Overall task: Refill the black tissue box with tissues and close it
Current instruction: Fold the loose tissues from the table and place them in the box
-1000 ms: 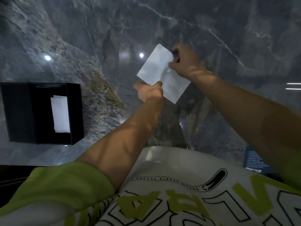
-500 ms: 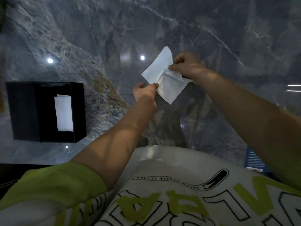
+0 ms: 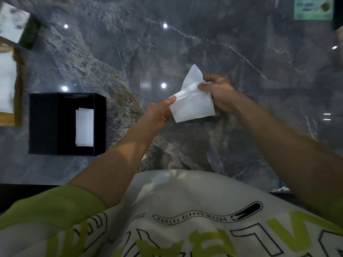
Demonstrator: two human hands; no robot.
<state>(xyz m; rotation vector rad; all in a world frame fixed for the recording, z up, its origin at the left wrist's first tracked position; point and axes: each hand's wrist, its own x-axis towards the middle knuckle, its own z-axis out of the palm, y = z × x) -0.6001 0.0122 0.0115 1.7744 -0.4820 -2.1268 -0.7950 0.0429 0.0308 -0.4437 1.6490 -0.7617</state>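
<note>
A white tissue (image 3: 192,105) is held in the air above the grey marble table (image 3: 185,52), partly folded, with one corner sticking up. My left hand (image 3: 160,114) pinches its left corner. My right hand (image 3: 219,93) grips its upper right edge with curled fingers. The black tissue box (image 3: 46,125) stands open at the left of the table, apart from both hands. Folded white tissues (image 3: 84,129) lie against its right inner side.
A wooden-framed tray with white contents (image 3: 17,89) sits at the far left edge. A dark green and white pack (image 3: 27,32) lies at the upper left. A green card (image 3: 312,8) is at the upper right. My white and green shirt fills the foreground.
The tissue has been folded over further, its top corner now pointing up. Both hands keep hold of it. The view has shifted, showing more of the table's left side.
</note>
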